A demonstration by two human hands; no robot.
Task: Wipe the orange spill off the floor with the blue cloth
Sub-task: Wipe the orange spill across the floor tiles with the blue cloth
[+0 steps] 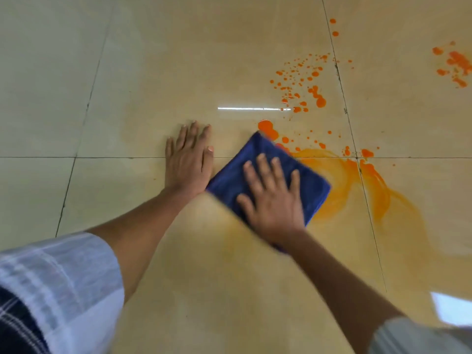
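Note:
A folded blue cloth [258,164] lies flat on the beige tiled floor. My right hand [274,200] presses down on it with fingers spread, slightly blurred. My left hand [187,159] rests flat on the bare tile just left of the cloth, fingers apart, holding nothing. The orange spill [339,180] spreads right of the cloth as pale smeared streaks. Bright drops [302,90] are scattered further away, and a thick blob [267,129] touches the cloth's far corner. A faint yellowish film covers the tile below the cloth.
Another patch of orange splashes [457,63] lies at the far right edge. Dark grout lines [355,139] cross the floor. White sleeves [63,284] show at the bottom corners. A light reflection [252,108] glints on the glossy tile.

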